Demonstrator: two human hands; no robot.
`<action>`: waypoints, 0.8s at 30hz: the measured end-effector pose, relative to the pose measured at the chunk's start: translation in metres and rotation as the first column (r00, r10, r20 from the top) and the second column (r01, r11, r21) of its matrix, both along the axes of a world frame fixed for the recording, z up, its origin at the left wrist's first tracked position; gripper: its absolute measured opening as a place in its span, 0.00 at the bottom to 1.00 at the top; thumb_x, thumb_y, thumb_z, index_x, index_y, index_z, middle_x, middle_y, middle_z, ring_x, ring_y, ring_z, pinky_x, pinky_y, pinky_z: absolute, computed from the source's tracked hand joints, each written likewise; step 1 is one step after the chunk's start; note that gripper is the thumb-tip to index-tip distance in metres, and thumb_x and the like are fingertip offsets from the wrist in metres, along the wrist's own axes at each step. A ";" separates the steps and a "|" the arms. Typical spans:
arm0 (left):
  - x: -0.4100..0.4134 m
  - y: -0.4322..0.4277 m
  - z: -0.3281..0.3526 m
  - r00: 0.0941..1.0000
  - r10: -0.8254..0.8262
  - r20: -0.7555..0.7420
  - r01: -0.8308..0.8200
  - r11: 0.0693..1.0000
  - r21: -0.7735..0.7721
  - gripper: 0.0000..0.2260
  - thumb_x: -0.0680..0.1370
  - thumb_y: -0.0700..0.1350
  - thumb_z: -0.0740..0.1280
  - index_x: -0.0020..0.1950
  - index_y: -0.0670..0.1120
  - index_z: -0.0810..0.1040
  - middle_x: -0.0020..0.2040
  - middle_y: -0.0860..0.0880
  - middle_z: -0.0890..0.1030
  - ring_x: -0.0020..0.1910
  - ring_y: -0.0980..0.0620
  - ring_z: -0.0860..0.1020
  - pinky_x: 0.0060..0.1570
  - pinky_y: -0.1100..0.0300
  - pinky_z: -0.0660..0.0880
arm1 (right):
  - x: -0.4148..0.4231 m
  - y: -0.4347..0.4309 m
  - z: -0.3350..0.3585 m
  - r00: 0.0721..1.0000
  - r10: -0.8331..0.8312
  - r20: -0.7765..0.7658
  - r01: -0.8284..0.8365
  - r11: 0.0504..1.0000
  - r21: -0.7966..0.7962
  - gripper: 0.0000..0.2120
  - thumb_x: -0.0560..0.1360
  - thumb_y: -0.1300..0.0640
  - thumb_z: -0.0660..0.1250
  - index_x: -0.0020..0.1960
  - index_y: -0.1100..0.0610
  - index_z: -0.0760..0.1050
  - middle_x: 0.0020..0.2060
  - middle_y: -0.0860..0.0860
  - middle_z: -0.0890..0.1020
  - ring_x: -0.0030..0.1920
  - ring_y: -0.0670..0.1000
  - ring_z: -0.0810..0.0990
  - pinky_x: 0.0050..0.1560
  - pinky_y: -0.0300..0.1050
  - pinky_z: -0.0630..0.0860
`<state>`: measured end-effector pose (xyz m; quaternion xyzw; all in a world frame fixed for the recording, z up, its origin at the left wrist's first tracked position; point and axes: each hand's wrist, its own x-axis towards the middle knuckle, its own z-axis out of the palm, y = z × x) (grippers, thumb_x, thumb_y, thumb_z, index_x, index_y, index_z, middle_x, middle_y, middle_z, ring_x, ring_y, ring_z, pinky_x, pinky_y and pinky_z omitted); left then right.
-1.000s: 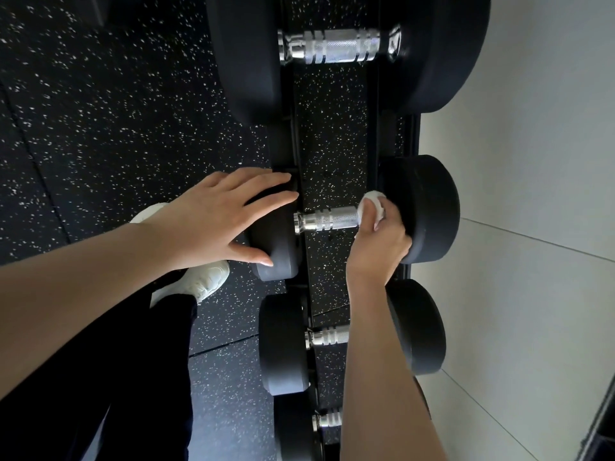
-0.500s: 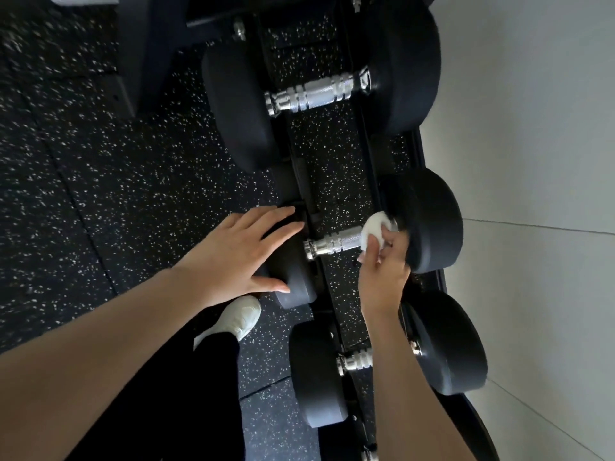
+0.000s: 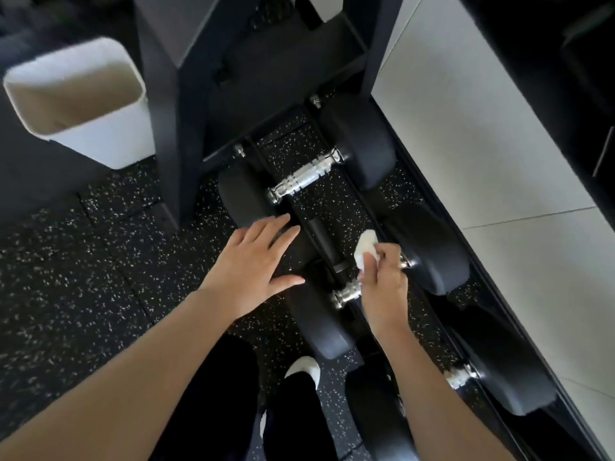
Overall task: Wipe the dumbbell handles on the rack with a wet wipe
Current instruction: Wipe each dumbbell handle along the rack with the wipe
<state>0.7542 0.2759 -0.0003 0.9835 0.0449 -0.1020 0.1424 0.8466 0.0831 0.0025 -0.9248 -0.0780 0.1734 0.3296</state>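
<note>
Looking straight down from the head camera, the middle handle (image 3: 347, 292) on the rack (image 3: 321, 236) is the one being worked, so everything is being placed from there. The right hand (image 3: 382, 282) is lying across that handle and covering most of the chrome. It is pinching the wet wipe (image 3: 364, 249), bunched between thumb and fingers. The wad is poking out on the far side of the handle, and I cannot tell whether it is pressing the metal. Left of the handle, the left hand (image 3: 256, 264) is spreading flat, fingers straight and gripping nothing, just by the black head (image 3: 312, 324) at the handle's left end. Contact is unclear, but to my eye it is bracing the dumbbell so it is not rolling under the rubbing. Beyond the middle handle, the far handle (image 3: 306, 178) is lying bare and shiny in its cradle. Nearer than it, the near handle (image 3: 461, 377) is peeking out past the right forearm. Well beyond and left, a white bin (image 3: 76, 98) is standing on the speckled floor (image 3: 83, 261), likely waiting for the used wipe. I'm judging this handle mid-wipe.
</note>
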 end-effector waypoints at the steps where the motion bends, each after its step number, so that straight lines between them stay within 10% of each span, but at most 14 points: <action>1: 0.006 0.008 0.000 1.000 -0.005 -0.004 0.006 1.000 0.014 0.35 0.74 0.67 0.52 0.70 0.44 0.70 0.69 0.44 0.71 0.66 0.44 0.71 0.58 0.47 0.72 | 0.002 0.010 0.002 1.000 -0.012 -0.010 0.013 1.000 0.025 0.07 0.80 0.57 0.58 0.55 0.59 0.65 0.37 0.49 0.75 0.32 0.44 0.75 0.28 0.31 0.69; 13: 0.044 0.111 -0.020 0.987 -0.132 -0.092 0.139 0.987 0.079 0.36 0.75 0.67 0.54 0.74 0.43 0.65 0.74 0.43 0.65 0.73 0.44 0.63 0.67 0.45 0.65 | 0.035 0.142 -0.016 0.899 -0.432 0.073 0.422 0.898 0.127 0.04 0.76 0.58 0.65 0.50 0.55 0.74 0.44 0.53 0.78 0.40 0.47 0.76 0.38 0.28 0.69; 17: 0.046 0.120 -0.031 0.984 -0.146 -0.104 0.150 0.988 0.032 0.37 0.75 0.66 0.49 0.75 0.42 0.62 0.74 0.42 0.65 0.73 0.44 0.63 0.66 0.46 0.66 | 0.055 0.172 -0.026 0.766 -0.639 0.071 0.620 0.764 0.179 0.04 0.74 0.61 0.69 0.49 0.57 0.78 0.48 0.48 0.72 0.44 0.48 0.77 0.46 0.38 0.76; 24: 0.043 0.119 -0.045 0.991 -0.122 -0.047 0.119 0.991 -0.062 0.37 0.75 0.66 0.50 0.76 0.42 0.59 0.75 0.43 0.61 0.74 0.45 0.60 0.63 0.46 0.69 | 0.077 0.188 -0.048 0.506 -0.862 0.040 0.807 0.489 0.332 0.05 0.72 0.65 0.69 0.47 0.61 0.80 0.47 0.49 0.74 0.38 0.39 0.73 0.37 0.25 0.72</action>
